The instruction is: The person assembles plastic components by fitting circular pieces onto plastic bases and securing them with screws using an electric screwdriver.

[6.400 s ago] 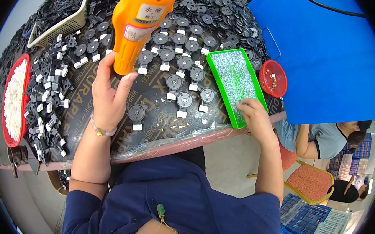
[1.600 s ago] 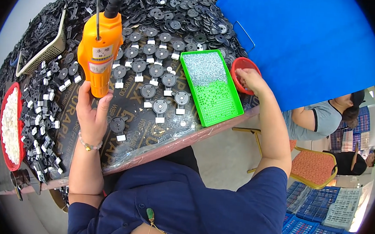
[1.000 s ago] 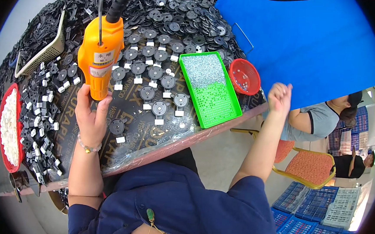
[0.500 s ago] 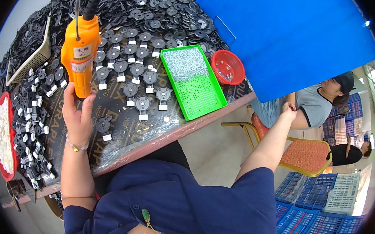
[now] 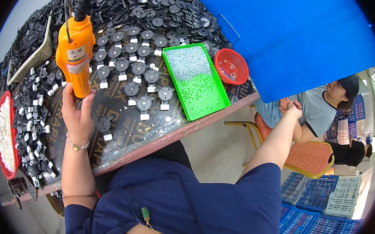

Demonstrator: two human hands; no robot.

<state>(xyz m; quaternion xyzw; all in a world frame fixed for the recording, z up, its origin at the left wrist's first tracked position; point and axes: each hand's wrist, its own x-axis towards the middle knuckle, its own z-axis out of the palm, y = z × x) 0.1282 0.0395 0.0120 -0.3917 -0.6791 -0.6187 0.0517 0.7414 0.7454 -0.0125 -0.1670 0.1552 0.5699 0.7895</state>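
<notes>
My left hand (image 5: 78, 113) grips the lower end of an orange electric screwdriver (image 5: 75, 52), thumb on one side and fingers on the other. The tool hangs upright from a metal hook, with a black cable at its top; its tip is hidden. Stretched out to the right, my right hand (image 5: 293, 108) has curled fingers, and what they hold, if anything, is hidden. Round black discs with white tabs (image 5: 144, 102) lie in rows beside the screwdriver. One such piece (image 5: 104, 125) lies apart, close to my left wrist.
A green perforated tray (image 5: 206, 110), partly covered with tiny silvery pieces, stands near the table edge beside a red bowl (image 5: 242, 79). Black parts (image 5: 160, 6) heap up behind. Left are a red basket of white pieces (image 5: 4, 137) and a beige basket (image 5: 32, 62). A person (image 5: 321, 104) sits right.
The screwdriver and my left fingers shift slightly left. My right hand moves a little rightward, and more of the seated person's hands shows behind it. The whole view shifts slightly.
</notes>
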